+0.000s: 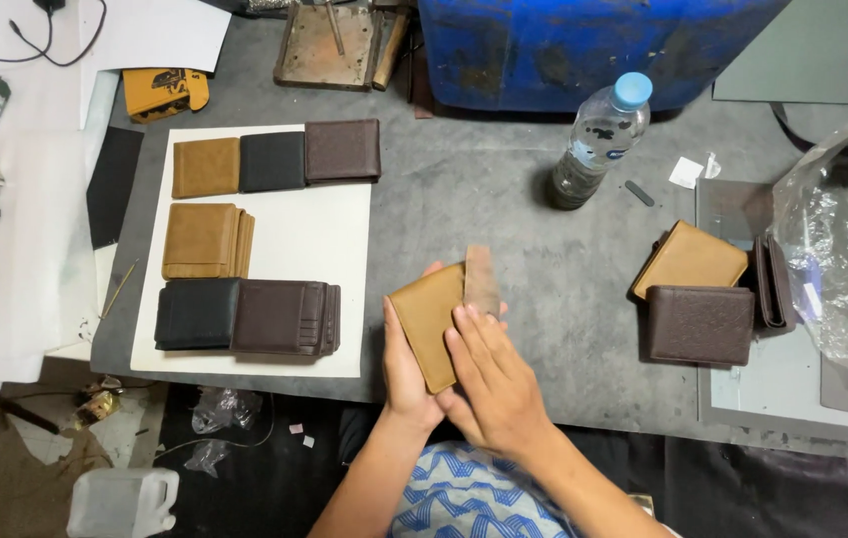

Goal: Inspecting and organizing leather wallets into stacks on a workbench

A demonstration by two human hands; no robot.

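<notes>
Low in the frame's centre, the left hand (pixel 406 374) grips a tan wallet (pixel 431 321) with fingers wrapped around its edge, while the right hand (pixel 492 384) lies flat on it. The grey counter (pixel 504 199) (scuffed) carries a white sheet (pixel 314 234) of sorted wallets at left and a water bottle (pixel 595 144) at upper right.

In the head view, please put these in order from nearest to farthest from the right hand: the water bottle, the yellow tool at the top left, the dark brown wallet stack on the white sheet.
From the right hand:
1. Dark brown wallet stack, to its left on the white sheet.
2. Water bottle, beyond it, slightly right.
3. Yellow tool, far corner, upper left.
</notes>
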